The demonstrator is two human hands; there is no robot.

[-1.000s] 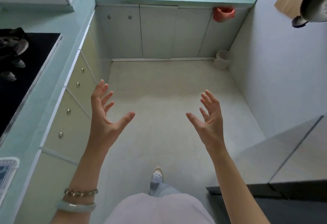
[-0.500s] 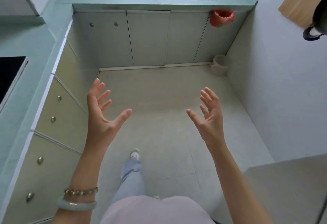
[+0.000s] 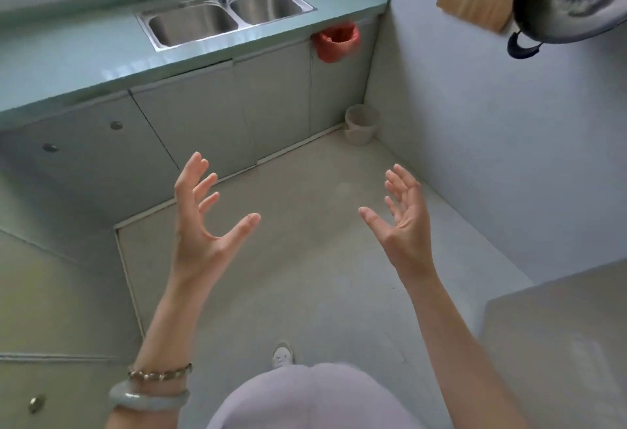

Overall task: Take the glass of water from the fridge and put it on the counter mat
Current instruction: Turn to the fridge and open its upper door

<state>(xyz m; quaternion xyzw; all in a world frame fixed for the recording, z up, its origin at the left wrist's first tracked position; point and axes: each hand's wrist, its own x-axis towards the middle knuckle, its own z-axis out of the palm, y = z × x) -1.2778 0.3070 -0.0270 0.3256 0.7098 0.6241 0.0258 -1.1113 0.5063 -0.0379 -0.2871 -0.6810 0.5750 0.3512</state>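
Note:
My left hand point(image 3: 203, 221) is raised in front of me above the kitchen floor, palm inward, fingers spread, holding nothing; two bracelets sit on its wrist. My right hand point(image 3: 402, 221) is held up opposite it, also spread and holding nothing. A grey flat surface point(image 3: 556, 344) fills the lower right corner; I cannot tell whether it is the fridge. No glass of water and no counter mat are in view.
A teal counter point(image 3: 84, 65) with a steel double sink point(image 3: 224, 18) runs along the back over grey cupboards point(image 3: 203, 116). A red bag point(image 3: 336, 42) hangs at the counter's end. A small bin point(image 3: 361, 123) stands in the corner. A dark pan point(image 3: 570, 1) hangs on the right wall.
The view has swung to the right and tilted; the stove and left drawers have left the frame. Both hands stay raised and spread, holding nothing.

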